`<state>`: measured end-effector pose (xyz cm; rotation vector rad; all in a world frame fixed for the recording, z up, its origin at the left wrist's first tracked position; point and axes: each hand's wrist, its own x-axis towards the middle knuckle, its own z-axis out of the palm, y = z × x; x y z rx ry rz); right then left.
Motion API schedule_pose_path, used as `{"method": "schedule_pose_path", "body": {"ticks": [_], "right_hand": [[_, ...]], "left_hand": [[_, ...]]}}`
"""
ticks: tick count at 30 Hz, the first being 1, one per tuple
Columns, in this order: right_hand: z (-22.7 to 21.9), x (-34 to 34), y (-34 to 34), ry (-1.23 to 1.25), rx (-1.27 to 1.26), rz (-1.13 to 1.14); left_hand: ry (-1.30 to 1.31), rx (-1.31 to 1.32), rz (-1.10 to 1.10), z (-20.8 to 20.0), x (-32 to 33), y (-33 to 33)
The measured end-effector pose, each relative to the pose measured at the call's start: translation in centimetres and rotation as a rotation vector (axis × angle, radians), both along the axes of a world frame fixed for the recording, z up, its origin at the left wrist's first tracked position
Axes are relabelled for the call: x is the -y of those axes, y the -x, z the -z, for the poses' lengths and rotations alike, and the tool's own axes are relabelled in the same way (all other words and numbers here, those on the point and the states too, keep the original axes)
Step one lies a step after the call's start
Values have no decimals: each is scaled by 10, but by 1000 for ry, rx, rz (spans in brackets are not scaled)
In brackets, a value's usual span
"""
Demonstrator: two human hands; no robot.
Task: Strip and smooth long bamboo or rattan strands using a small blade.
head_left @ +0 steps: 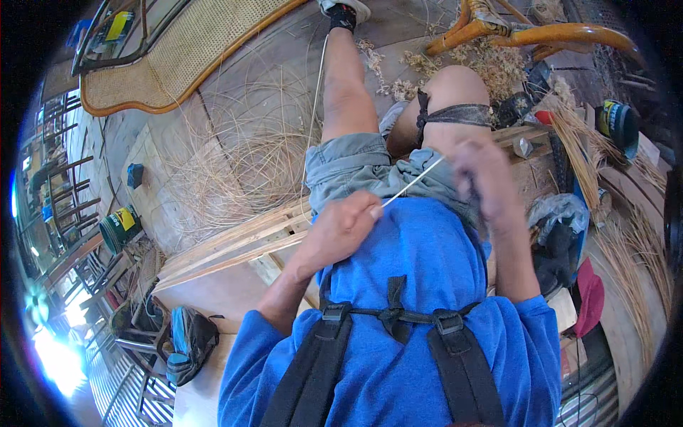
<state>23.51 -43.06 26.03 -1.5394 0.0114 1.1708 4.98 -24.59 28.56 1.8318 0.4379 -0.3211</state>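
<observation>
My left hand [352, 220] is closed on a thin pale rattan strip [413, 183], thumb and fingers pinched together in front of my blue shirt. Up to the right, the strip runs taut-looking toward my right hand [485, 178]. That hand is smeared by motion above my bent right knee, so its grip does not show. A long pale strand [318, 99] passes from beside my left hand along my outstretched left leg to the foot. A dark cloth band [455, 114] is tied around my right knee.
Loose coils of rattan strips [242, 153] cover the floor at left. A woven cane furniture piece [171, 64] lies at the far left, and a curved rattan frame [541, 34] at the far right. Bundled strips [576, 156], a dark green can [617, 128] and shavings lie at right.
</observation>
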Motion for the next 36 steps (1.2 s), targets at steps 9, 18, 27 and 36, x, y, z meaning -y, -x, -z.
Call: {"method": "schedule_pose_path", "body": {"ticks": [9,18,27,36], "right_hand": [[-1,7,-30,-146,-151,312],[-25,-54,15,-341,-599,674],[4,-16,-41,-283,-126,380],[-57,32,-44,5,176,82]], "left_hand": [[-734,582,66,-7,-25,-58],[23,841,134,-17,64,-97],[56,471,-327,14,-6,-43],[-448,307,301,-28,-14,-85]]}}
